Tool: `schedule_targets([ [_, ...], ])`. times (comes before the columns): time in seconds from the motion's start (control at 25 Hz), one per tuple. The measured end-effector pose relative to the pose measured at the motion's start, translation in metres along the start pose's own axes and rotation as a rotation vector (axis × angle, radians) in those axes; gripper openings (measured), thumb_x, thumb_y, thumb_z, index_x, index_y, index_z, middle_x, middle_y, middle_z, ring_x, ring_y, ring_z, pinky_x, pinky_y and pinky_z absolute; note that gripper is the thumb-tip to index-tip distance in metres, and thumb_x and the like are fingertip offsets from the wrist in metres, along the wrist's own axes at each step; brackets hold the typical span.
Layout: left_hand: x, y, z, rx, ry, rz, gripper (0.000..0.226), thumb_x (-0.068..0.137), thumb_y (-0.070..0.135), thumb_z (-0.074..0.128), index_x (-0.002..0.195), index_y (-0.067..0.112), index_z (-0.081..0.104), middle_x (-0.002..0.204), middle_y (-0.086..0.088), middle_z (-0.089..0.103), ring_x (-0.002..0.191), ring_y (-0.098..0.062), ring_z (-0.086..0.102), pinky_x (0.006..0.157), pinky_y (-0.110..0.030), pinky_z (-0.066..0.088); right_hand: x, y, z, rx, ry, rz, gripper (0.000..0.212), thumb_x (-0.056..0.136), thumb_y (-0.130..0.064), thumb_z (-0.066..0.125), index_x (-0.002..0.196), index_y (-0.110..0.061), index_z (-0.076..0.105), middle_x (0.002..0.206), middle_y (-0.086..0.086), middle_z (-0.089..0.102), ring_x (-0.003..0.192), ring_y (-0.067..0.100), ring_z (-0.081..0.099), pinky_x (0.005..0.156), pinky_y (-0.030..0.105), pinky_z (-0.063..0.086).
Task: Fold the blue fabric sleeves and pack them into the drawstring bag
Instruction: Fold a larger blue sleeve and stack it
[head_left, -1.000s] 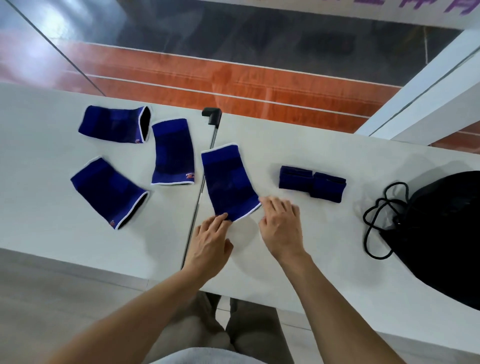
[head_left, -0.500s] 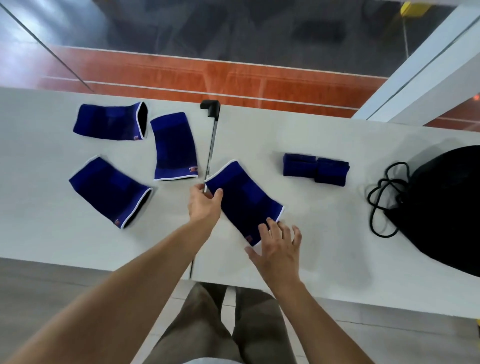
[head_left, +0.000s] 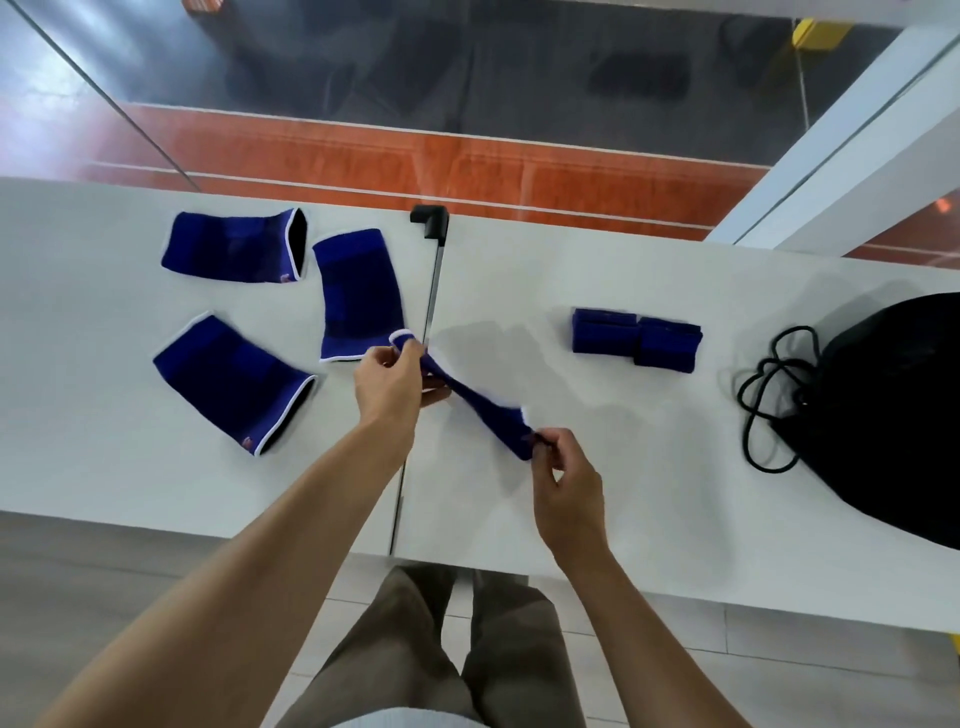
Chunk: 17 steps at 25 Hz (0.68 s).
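Observation:
A blue sleeve (head_left: 480, 410) with white edging hangs stretched just above the table, seen edge-on. My left hand (head_left: 390, 382) pinches its upper-left end and my right hand (head_left: 566, 473) pinches its lower-right end. Three more flat blue sleeves lie on the left: one at the back (head_left: 234, 247), one near the seam (head_left: 358, 291), one nearer me (head_left: 231, 382). Two folded blue sleeves (head_left: 636, 339) sit side by side to the right. The black drawstring bag (head_left: 898, 415) lies at the right edge, its cord (head_left: 769, 395) looped on the table.
Two white tables (head_left: 571, 270) meet at a narrow seam with a black clamp (head_left: 430, 218) at its far end. Beyond the far edge is orange and dark floor. A white beam (head_left: 852, 156) runs at the back right. My legs show below the near edge.
The sleeve lay flat on the table under my fingertips. Both hands have taken hold of its ends and lifted it off the surface, turning it edge-on.

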<state>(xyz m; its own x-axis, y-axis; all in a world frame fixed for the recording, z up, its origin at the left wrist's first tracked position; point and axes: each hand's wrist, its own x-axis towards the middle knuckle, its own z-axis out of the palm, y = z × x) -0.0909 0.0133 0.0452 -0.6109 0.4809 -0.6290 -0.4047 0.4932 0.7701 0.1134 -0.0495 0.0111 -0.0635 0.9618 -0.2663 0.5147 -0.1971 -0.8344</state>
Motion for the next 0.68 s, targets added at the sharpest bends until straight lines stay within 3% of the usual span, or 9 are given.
schedule_targets([
  [0.12, -0.013, 0.027, 0.016, -0.059, -0.100, 0.062, 0.023, 0.095, 0.024, 0.066, 0.099, 0.003, 0.060, 0.087, -0.013, 0.069, 0.069, -0.025, 0.074, 0.066, -0.036, 0.063, 0.013, -0.017, 0.000, 0.377, 0.057, 0.180, 0.014, 0.101, -0.013, 0.052, 0.106, -0.019, 0.065, 0.096, -0.005, 0.072, 0.082, 0.011, 0.068, 0.071, 0.024, 0.057],
  [0.2, -0.013, 0.023, 0.028, 0.088, -0.204, 0.153, 0.020, 0.096, 0.029, 0.065, 0.100, 0.010, 0.063, 0.095, -0.010, 0.072, 0.076, -0.021, 0.072, 0.068, -0.033, 0.060, 0.022, -0.016, -0.001, 0.416, 0.085, 0.301, 0.012, 0.101, -0.018, 0.054, 0.106, -0.017, 0.065, 0.096, 0.000, 0.073, 0.081, 0.015, 0.071, 0.069, 0.026, 0.057],
  [0.32, 0.002, -0.024, 0.019, 0.894, -0.425, 0.523, 0.019, 0.097, 0.030, 0.059, 0.115, 0.024, 0.064, 0.121, -0.002, 0.064, 0.104, -0.023, 0.062, 0.091, -0.035, 0.049, 0.025, 0.006, -0.005, 0.119, 0.102, 0.349, 0.011, 0.099, -0.028, 0.059, 0.108, -0.022, 0.059, 0.098, -0.001, 0.070, 0.084, 0.015, 0.067, 0.063, 0.023, 0.049],
  [0.4, 0.009, -0.056, 0.002, 1.361, -0.533, 0.670, 0.041, 0.097, 0.035, 0.058, 0.137, 0.029, 0.053, 0.149, -0.002, 0.044, 0.134, -0.031, 0.043, 0.111, -0.041, 0.035, 0.024, 0.020, -0.011, -0.083, 0.103, 0.253, 0.019, 0.096, -0.024, 0.062, 0.114, -0.023, 0.057, 0.106, -0.002, 0.067, 0.091, 0.016, 0.063, 0.070, 0.027, 0.053],
  [0.44, 0.008, -0.066, -0.006, 1.471, -0.549, 0.704, 0.052, 0.097, 0.036, 0.058, 0.146, 0.030, 0.043, 0.159, -0.001, 0.031, 0.145, -0.032, 0.029, 0.117, -0.043, 0.028, 0.023, 0.025, -0.012, -0.196, 0.091, 0.156, 0.023, 0.096, -0.020, 0.061, 0.118, -0.023, 0.057, 0.111, -0.002, 0.066, 0.097, 0.016, 0.061, 0.077, 0.030, 0.054],
  [0.56, 0.006, -0.078, -0.014, 1.553, -0.546, 0.762, 0.071, 0.097, 0.037, 0.059, 0.156, 0.034, 0.021, 0.168, 0.000, 0.007, 0.154, -0.031, 0.003, 0.122, -0.047, 0.015, 0.018, 0.035, -0.008, -0.495, -0.072, -0.178, 0.036, 0.096, -0.017, 0.056, 0.132, -0.020, 0.060, 0.132, -0.001, 0.063, 0.119, 0.016, 0.056, 0.101, 0.028, 0.042],
  [0.68, 0.009, -0.075, -0.012, 1.580, -0.545, 0.756, 0.068, 0.099, 0.038, 0.054, 0.157, 0.035, 0.019, 0.169, 0.002, 0.004, 0.154, -0.032, 0.003, 0.122, -0.046, 0.015, 0.014, 0.039, 0.001, -0.670, -0.163, -0.269, 0.047, 0.097, -0.021, 0.053, 0.144, -0.019, 0.051, 0.146, 0.001, 0.054, 0.134, 0.017, 0.048, 0.113, 0.031, 0.031],
])
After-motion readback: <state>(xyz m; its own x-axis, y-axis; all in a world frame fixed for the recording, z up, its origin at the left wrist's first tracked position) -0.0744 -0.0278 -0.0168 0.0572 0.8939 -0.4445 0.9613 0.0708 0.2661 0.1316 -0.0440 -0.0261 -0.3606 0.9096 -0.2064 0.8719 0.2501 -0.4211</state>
